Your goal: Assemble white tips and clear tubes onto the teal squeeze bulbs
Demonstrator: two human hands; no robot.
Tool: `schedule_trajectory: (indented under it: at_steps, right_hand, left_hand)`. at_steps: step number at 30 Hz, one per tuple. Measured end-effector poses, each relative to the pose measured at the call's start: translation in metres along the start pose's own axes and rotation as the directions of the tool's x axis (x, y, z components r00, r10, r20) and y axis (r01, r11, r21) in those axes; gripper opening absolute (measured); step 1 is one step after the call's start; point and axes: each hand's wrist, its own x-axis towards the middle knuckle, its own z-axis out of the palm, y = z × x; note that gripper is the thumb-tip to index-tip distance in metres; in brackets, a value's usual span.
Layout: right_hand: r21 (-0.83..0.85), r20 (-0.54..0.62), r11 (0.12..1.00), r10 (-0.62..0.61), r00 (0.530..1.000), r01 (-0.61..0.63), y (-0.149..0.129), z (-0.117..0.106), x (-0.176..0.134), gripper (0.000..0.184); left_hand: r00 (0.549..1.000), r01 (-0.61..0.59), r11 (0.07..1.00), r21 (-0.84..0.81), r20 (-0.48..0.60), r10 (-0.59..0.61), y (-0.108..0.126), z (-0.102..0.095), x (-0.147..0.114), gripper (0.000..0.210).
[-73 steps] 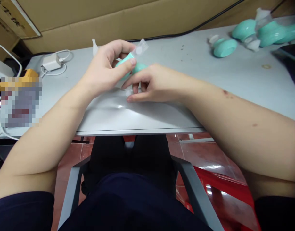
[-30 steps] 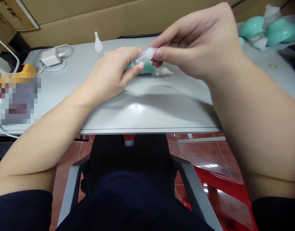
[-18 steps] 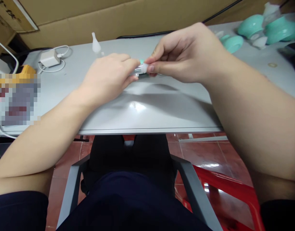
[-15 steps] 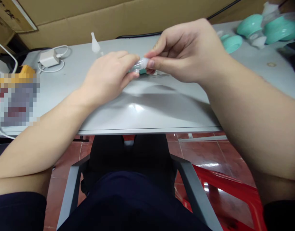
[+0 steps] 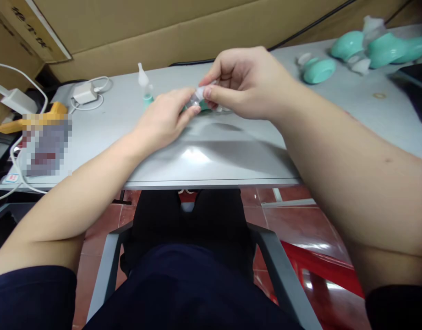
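Note:
My left hand is closed around a small clear plastic piece just above the table. In my right hand a white soft tip is pinched between thumb and fingers, against the clear piece's right end. Whether the two are joined cannot be made out. A green part shows just below, mostly covered by my fingers. Beyond my left hand stands a white pointed nozzle on a clear section with a green base.
Several green bulbs with clear and white ends, one of them a separate green bulb, lie at the back right. A tan ring and a dark flat object are nearby. At left are a white charger, cables and a yellow tool.
The view has shifted slightly, uncovering more of the upright nozzle's base. My right hand has come closer to my left, and less of the clear piece shows between them.

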Motion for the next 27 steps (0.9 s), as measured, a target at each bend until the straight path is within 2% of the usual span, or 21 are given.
schedule_trajectory:
  at_steps: [2,4,6,7,9,11,12,13,15,17,19,20,24,27]
  right_hand:
    - [-0.044,-0.049,0.999,-0.034,0.998,0.032,-0.007,0.0,0.0,0.022]
    - [-0.077,-0.099,0.995,-0.071,0.993,0.063,-0.01,0.0,-0.001,0.019]
    - [-0.119,-0.116,0.991,-0.081,0.99,0.068,-0.009,0.001,0.001,0.015]
    - [-0.156,-0.122,0.986,-0.079,0.989,0.06,-0.009,0.002,0.003,0.014]
    - [-0.295,-0.139,0.955,-0.047,0.989,0.004,-0.01,0.006,0.008,0.009]
    - [-0.442,-0.142,0.896,-0.031,0.989,-0.036,-0.015,0.012,0.013,0.006]
    - [-0.504,-0.134,0.863,-0.032,0.991,-0.04,-0.019,0.016,0.016,0.005]
    - [-0.563,-0.123,0.825,-0.037,0.992,-0.039,-0.023,0.019,0.019,0.004]
    - [-0.672,-0.117,0.739,-0.052,0.992,-0.041,-0.031,0.026,0.025,0.002]
    - [-0.746,-0.129,0.661,-0.032,0.991,-0.076,-0.034,0.032,0.031,0.003]
    - [-0.776,-0.144,0.619,0.017,0.989,-0.124,-0.032,0.035,0.033,0.005]
    - [-0.781,-0.15,0.609,0.037,0.988,-0.141,-0.029,0.034,0.032,0.009]
    - [-0.781,-0.162,0.618,-0.066,0.985,-0.087,-0.007,0.025,0.018,0.036]
    - [-0.778,-0.166,0.616,-0.01,0.986,-0.124,0.006,0.019,0.004,0.069]
  left_hand:
    - [0.999,0.036,0.997,0.07,0.015,-0.037,0.008,0.0,-0.004,0.051]
    - [0.999,0.042,0.99,0.138,0.008,-0.044,0.021,-0.002,-0.018,0.063]
    - [0.999,0.001,0.988,0.152,-0.043,0.005,0.037,-0.007,-0.046,0.071]
    - [0.996,-0.041,0.99,0.131,-0.069,0.051,0.045,-0.01,-0.065,0.066]
    - [0.969,-0.138,0.985,0.103,-0.192,0.155,0.057,-0.016,-0.107,0.048]
    - [0.911,-0.133,0.984,0.115,-0.377,0.167,0.058,-0.025,-0.153,0.036]
    - [0.876,-0.093,0.988,0.123,-0.461,0.14,0.053,-0.031,-0.174,0.033]
    - [0.862,-0.007,0.991,0.134,-0.502,0.074,0.045,-0.039,-0.195,0.032]
    - [0.785,0.189,0.964,0.184,-0.619,-0.036,0.02,-0.056,-0.229,0.024]
    - [0.734,0.386,0.892,0.234,-0.664,-0.144,-0.01,-0.073,-0.255,0.032]
    - [0.704,0.509,0.82,0.263,-0.675,-0.221,-0.038,-0.087,-0.273,0.05]
    - [0.69,0.542,0.798,0.262,-0.681,-0.245,-0.05,-0.092,-0.279,0.057]
    - [0.663,0.618,0.748,0.243,-0.673,-0.328,-0.083,-0.104,-0.292,0.078]
    - [0.658,0.641,0.736,0.217,-0.649,-0.382,-0.095,-0.105,-0.293,0.081]
